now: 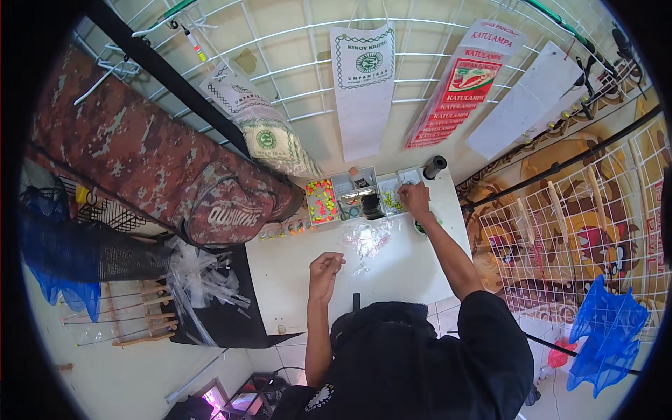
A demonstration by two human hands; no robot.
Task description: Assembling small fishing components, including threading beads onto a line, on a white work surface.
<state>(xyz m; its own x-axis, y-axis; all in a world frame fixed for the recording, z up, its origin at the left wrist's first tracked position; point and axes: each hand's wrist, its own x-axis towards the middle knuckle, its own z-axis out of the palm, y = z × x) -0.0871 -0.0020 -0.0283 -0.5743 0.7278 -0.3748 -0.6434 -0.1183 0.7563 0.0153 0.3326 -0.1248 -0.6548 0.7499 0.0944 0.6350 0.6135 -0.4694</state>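
Note:
My right hand (414,199) reaches over the right end of a white compartment tray (344,183). Its bent fingertips are drawn together beside small yellow-green pieces (389,199); anything between them is too small to make out. Lower on the white table (287,280), my left hand (326,271) is raised with fingers curled and thumb against them. Whatever it pinches cannot be made out. Small clear plastic bags (367,238) lie in a loose heap between the hands and the tray. Orange and yellow bead-like pieces (322,199) fill the tray's left compartment.
A dark cylinder (435,166) stands at the table's back right corner. Several small round items (287,229) line up left of the tray. A camouflage bag (168,154) and clear plastic strips (206,280) flank the left side. Packets (462,84) hang from a white wire grid behind.

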